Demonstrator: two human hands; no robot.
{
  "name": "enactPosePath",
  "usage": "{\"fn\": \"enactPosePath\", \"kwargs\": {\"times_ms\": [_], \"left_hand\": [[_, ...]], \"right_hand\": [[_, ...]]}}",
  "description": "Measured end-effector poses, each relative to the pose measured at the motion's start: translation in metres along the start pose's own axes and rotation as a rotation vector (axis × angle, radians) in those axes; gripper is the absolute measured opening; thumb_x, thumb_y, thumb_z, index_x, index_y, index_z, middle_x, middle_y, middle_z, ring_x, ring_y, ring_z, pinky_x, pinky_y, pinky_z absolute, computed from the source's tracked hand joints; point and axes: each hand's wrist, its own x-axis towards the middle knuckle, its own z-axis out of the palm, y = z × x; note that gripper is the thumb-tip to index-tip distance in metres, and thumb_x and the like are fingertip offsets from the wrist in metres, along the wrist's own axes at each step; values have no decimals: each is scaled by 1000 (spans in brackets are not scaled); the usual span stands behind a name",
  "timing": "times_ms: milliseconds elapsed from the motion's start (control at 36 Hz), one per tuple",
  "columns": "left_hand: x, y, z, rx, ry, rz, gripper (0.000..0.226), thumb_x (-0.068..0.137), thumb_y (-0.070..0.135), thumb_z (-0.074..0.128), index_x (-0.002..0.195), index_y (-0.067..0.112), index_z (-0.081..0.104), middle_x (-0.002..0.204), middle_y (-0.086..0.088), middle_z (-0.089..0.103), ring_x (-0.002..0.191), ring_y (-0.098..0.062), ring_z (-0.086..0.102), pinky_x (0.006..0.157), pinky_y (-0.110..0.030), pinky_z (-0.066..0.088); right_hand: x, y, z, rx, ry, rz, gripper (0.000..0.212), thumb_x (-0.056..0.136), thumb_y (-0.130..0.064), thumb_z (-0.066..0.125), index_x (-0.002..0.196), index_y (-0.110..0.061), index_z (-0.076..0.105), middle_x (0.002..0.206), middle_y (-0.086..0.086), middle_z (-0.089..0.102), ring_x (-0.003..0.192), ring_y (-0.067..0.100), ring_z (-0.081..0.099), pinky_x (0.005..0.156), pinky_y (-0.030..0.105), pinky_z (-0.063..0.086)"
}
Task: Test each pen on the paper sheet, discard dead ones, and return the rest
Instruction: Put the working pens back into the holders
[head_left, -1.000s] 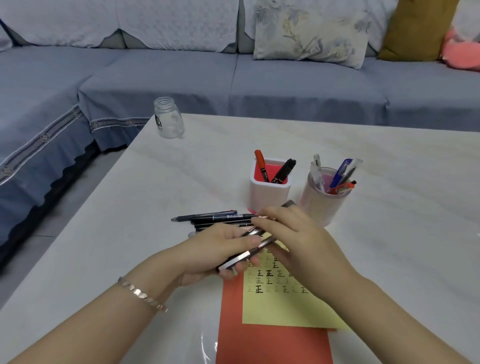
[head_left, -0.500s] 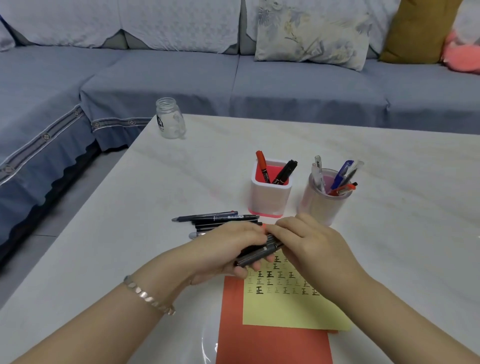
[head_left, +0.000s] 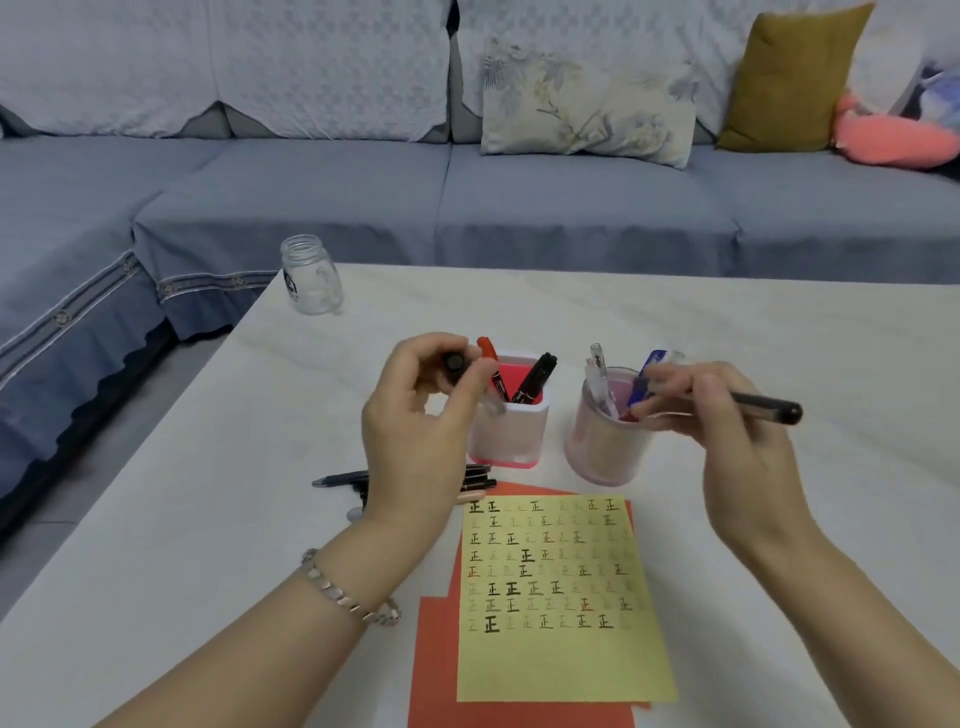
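Beyond the far edge of the yellow paper sheet (head_left: 563, 654) stand a square pink-and-white pen holder (head_left: 511, 436) and a round translucent pen cup (head_left: 597, 447), both holding pens. Loose black pens (head_left: 343, 478) lie off the sheet's far left corner, partly behind the left wrist. The left hand (head_left: 415, 426), raised above that corner, pinches a small black cap (head_left: 453, 364) and screens the holder's left side. The right hand (head_left: 737, 441), above the sheet's far right corner, grips a black pen (head_left: 769, 406) in curled fingers that hide its writing end. The pen lies roughly level, its blunt end pointing right, away from the sheet.
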Motion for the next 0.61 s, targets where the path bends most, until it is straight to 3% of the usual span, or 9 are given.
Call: {"fn": "enactPosePath", "kwargs": {"times_ms": [56,111,194,278,361,472,556,611], "left_hand": [[4,-1,5,-2,9,78,26,79,10,69,85,33,59,82,17,65,79,0,60,75,-13,46],[8,-4,10,35,-8,101,23,79,17,66,87,37,58,90,11,66,84,-3,61,79,-17,47],[11,-14,19,136,-85,88,25,81,17,67,90,39,59,93,-3,63,85,-2,59,82,-17,47],[14,-23,22,271,-199,72,15,83,13,66,93,25,63,88,0,58,85,-4,53,77,-6,39],[24,-37,22,466,-380,58,6,87,17,62,93,14,62,81,7,52,80,-6,46,70,-7,34],[36,-63,22,670,-597,-80,9,89,20,59,94,13,58,90,-6,58,76,-8,45,63,-9,31],[41,-71,21,624,-611,-204,22,88,22,61,110,18,56,104,-8,59,91,-18,52,76,-22,37],[40,-73,19,656,-638,-187,31,87,24,62,118,22,56,111,-6,57,104,-21,49,88,-28,38]], "right_hand": [[8,-4,1,-27,63,17,28,72,-48,40,65,-31,60,91,4,64,77,24,64,78,43,52],[13,-5,2,-128,94,21,27,71,-48,38,65,-33,59,97,16,59,79,26,63,75,40,51],[18,-3,5,-271,64,0,8,84,-34,47,77,-33,52,100,9,56,80,19,62,71,29,48],[20,7,6,-434,17,-26,7,91,-15,51,91,-21,48,100,4,53,82,14,57,74,32,49],[21,16,6,-540,-18,7,7,93,-20,47,96,-16,50,102,4,50,86,19,53,76,31,44],[26,26,8,-637,-66,51,20,96,-23,38,95,-9,54,102,8,48,80,18,44,65,23,26],[29,31,9,-715,-11,52,17,96,-24,42,99,-11,53,100,0,51,80,19,48,66,31,34],[32,36,10,-843,-13,19,19,96,-27,43,97,-12,55,97,0,54,84,23,52,65,35,41]]}}
